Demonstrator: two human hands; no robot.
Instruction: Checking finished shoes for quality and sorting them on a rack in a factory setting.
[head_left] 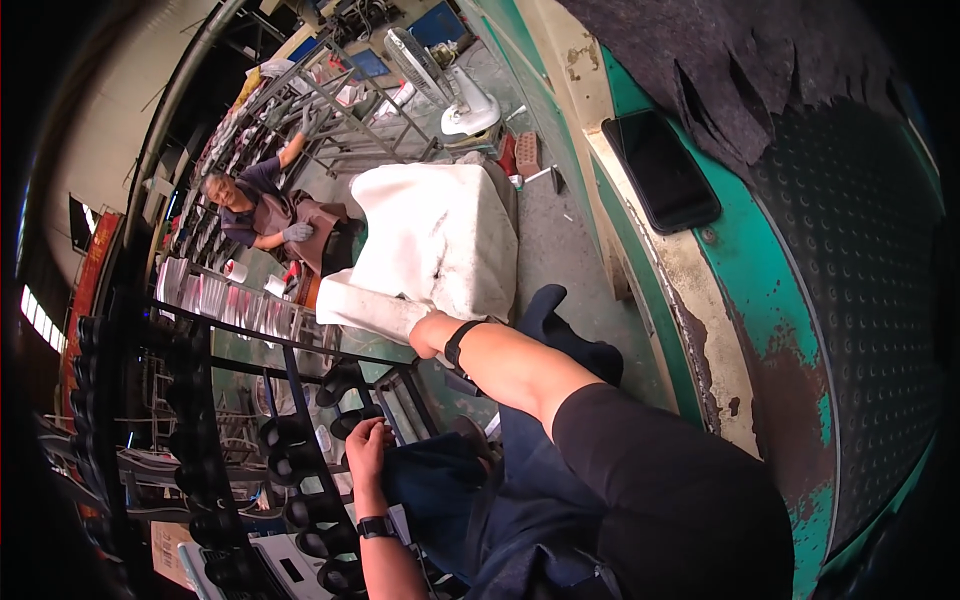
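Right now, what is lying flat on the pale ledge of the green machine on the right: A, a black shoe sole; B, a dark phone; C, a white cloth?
B: a dark phone with a blank screen lies flat on the pale ledge, beside dark felt pieces.

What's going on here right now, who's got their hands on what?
The person's right hand, in a white glove, reaches out to a white cloth-covered bulk ahead. The bare left hand rests at a dark metal rack hung with black shoe-shaped pieces. A phone lies on the green machine edge to the right. Farther off, a gloved co-worker reaches up to another rack beside a standing fan.
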